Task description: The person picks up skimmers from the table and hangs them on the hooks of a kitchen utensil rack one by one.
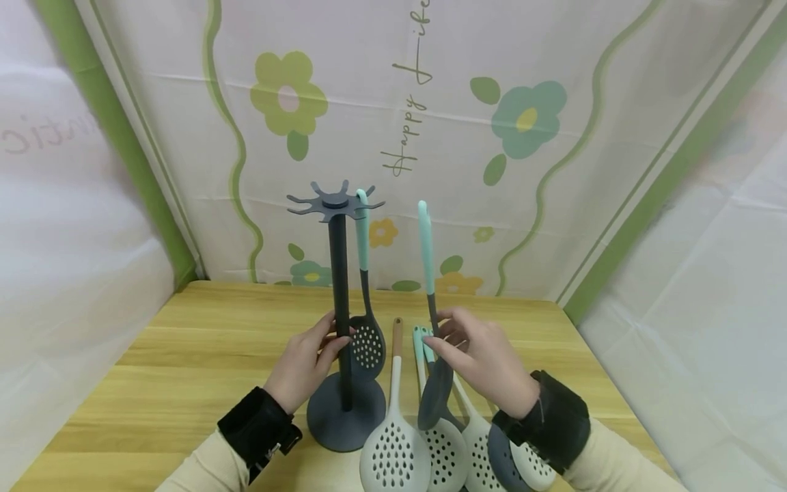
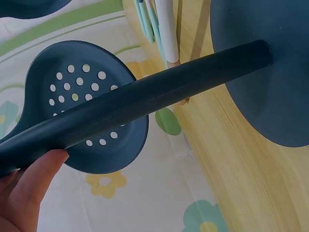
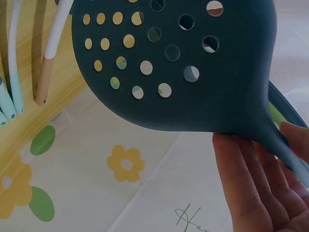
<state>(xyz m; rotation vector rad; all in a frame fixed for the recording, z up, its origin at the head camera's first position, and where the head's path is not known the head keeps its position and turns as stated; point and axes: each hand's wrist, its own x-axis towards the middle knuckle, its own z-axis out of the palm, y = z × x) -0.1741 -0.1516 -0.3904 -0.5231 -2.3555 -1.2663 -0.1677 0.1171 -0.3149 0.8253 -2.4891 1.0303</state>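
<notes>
My left hand (image 1: 305, 362) grips the pole (image 1: 341, 287) of a dark utensil stand. The stand has a round base (image 1: 328, 430) and a ring of hooks (image 1: 335, 201) on top. From one hook hangs a dark skimmer (image 1: 367, 345) with a mint handle, just right of the pole. My right hand (image 1: 486, 352) holds a second mint-handled skimmer (image 1: 436, 400) upright by its dark neck, to the right of the stand. In the right wrist view the fingers touch below its perforated head (image 3: 169, 87). The left wrist view shows the thumb (image 2: 41, 176) against the pole.
Several utensils lie on the wooden table (image 1: 154, 383) at the front: a white skimmer (image 1: 395, 454) with a wooden-coloured handle, more white perforated heads (image 1: 445, 454) and a dark one (image 1: 504, 458). A flower-patterned cloth (image 1: 356, 137) hangs behind, with pale cloth at both sides.
</notes>
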